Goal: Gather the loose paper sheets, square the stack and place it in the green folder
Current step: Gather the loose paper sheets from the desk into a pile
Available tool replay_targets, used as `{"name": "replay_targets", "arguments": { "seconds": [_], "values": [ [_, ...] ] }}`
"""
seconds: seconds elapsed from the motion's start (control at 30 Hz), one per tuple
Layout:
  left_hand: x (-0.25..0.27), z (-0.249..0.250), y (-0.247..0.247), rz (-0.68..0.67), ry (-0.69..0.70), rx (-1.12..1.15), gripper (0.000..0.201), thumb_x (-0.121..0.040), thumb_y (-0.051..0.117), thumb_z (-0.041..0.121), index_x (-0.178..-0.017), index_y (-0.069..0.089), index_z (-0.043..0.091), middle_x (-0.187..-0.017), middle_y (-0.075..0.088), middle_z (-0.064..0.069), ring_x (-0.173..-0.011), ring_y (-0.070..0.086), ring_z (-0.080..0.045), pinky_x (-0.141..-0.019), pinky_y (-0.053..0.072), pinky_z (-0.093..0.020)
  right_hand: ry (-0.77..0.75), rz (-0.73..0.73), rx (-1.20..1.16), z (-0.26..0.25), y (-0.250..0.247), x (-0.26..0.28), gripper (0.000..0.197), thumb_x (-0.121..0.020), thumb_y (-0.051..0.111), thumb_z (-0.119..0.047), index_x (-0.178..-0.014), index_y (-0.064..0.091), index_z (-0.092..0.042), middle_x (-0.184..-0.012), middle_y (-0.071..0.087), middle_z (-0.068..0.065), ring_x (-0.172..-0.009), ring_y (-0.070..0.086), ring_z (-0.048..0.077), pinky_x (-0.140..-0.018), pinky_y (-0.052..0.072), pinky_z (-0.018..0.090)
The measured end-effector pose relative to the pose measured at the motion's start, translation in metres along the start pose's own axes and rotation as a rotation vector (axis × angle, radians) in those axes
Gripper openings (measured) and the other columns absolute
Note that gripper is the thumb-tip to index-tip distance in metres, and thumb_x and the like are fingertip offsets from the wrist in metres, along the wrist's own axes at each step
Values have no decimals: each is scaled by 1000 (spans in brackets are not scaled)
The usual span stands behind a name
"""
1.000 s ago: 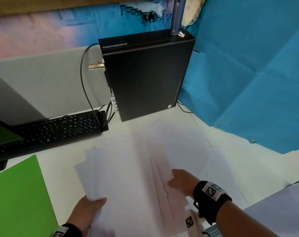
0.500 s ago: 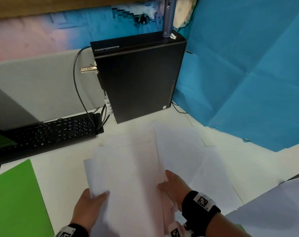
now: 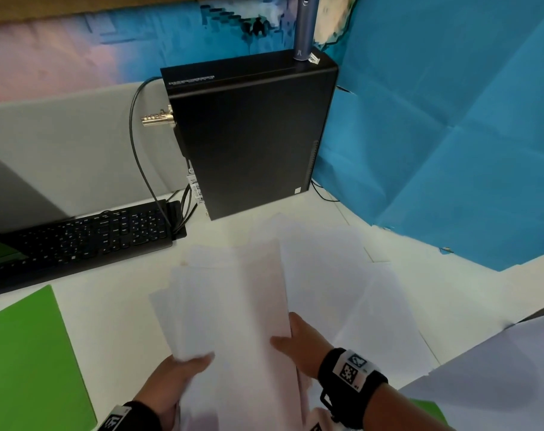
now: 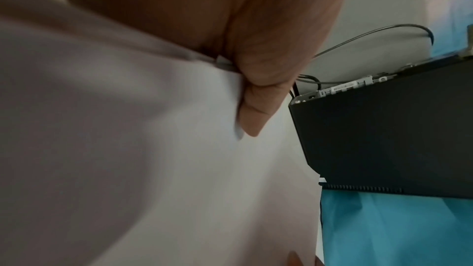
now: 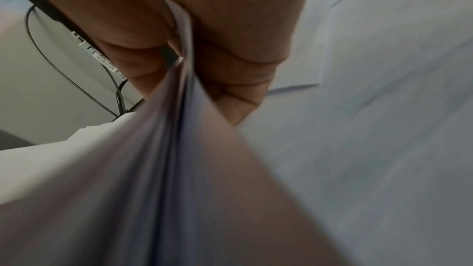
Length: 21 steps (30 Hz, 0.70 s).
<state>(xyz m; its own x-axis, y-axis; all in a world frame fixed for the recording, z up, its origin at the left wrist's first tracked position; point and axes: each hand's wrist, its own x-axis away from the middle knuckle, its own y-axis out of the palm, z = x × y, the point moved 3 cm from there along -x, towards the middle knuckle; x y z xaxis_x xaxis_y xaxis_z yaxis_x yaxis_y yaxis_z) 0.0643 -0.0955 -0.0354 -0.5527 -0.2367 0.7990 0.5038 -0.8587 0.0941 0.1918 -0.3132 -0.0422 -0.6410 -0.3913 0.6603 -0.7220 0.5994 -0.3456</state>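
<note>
A loose stack of white paper sheets (image 3: pixel 230 309) is lifted above the white desk, its edges still fanned. My left hand (image 3: pixel 183 368) grips its near left corner, thumb on top; in the left wrist view the thumb (image 4: pixel 258 96) presses on the paper stack (image 4: pixel 153 149). My right hand (image 3: pixel 298 340) pinches the stack's right edge, seen close up as the paper stack (image 5: pixel 174 128) between thumb and fingers (image 5: pixel 230 80). More white sheets (image 3: pixel 351 293) lie flat on the desk to the right. The green folder (image 3: pixel 25 362) lies at the near left.
A black computer tower (image 3: pixel 249 135) stands behind the papers, cables and a lock at its left. A black keyboard (image 3: pixel 78 241) sits at the left rear. Blue paper (image 3: pixel 451 135) covers the right wall. Another white sheet (image 3: pixel 497 384) overhangs at the near right.
The fanned sheets have been drawn together into a narrower stack between my hands. My right hand moved left and nearer, closing on the stack's right edge.
</note>
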Motion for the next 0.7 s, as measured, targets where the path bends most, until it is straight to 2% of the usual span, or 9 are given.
{"name": "replay_targets", "arguments": {
  "seconds": [0.1,0.2,0.3,0.43,0.5,0.57,0.6,0.67,0.7],
  "values": [
    [-3,-1,1,57,24,2,38,-73,78,-3,-109,70,-13,-99,75,-33,-89,73,-47,-87,56,-53,-5,57,65,-4,-1,0,28,-88,57,-35,-105,50,-13,-99,67,4,-88,65,25,-78,52,34],
    [-13,-6,-10,102,65,-47,68,-43,95,25,-101,76,-5,-96,78,-26,-94,74,-44,-96,52,-59,-30,122,207,-5,-13,-5,27,-92,53,-40,-102,52,-15,-92,60,2,-86,59,26,-80,47,35],
    [-17,-8,-25,139,67,-127,72,-31,90,43,-91,80,4,-89,81,-12,-93,75,-31,-101,51,-50,-34,362,245,-3,-58,-18,39,-94,54,-36,-129,53,-17,-123,59,9,-113,59,29,-96,47,36],
    [-14,-16,-42,187,43,-68,83,-23,97,48,-92,79,6,-89,81,-10,-99,73,-31,-104,49,-51,114,563,262,0,-133,-35,51,-92,58,-36,-139,46,-18,-138,49,15,-127,47,37,-104,45,47],
    [2,-6,-37,208,73,-75,52,-49,98,35,-88,76,8,-74,80,-1,-101,70,-28,-99,49,-42,191,557,278,3,-160,-45,56,-91,59,-39,-141,44,-19,-140,47,15,-128,46,37,-104,44,48],
    [12,0,-35,159,71,-35,14,-79,77,-5,-87,68,2,-58,75,3,-83,73,-22,-79,53,-27,226,497,290,7,-174,-56,60,-87,62,-45,-139,45,-20,-139,50,13,-126,50,36,-103,45,46],
    [15,0,-33,140,73,-23,16,-81,68,-14,-86,66,0,-59,75,-3,-70,74,-19,-68,55,-22,236,470,305,7,-177,-61,61,-85,64,-47,-137,47,-20,-138,51,13,-124,53,35,-103,46,45],
    [19,1,-33,111,93,4,18,-78,66,-17,-88,64,-2,-83,77,-20,-66,69,-22,-76,54,-26,238,437,344,7,-179,-69,60,-82,68,-49,-131,51,-18,-134,52,12,-116,57,34,-98,48,41],
    [15,-2,-36,128,94,26,20,-80,64,-18,-94,64,-5,-85,77,-20,-68,66,-22,-78,53,-30,237,417,366,6,-180,-72,59,-81,69,-49,-128,52,-16,-132,53,12,-112,59,33,-93,49,39]
  ]
}}
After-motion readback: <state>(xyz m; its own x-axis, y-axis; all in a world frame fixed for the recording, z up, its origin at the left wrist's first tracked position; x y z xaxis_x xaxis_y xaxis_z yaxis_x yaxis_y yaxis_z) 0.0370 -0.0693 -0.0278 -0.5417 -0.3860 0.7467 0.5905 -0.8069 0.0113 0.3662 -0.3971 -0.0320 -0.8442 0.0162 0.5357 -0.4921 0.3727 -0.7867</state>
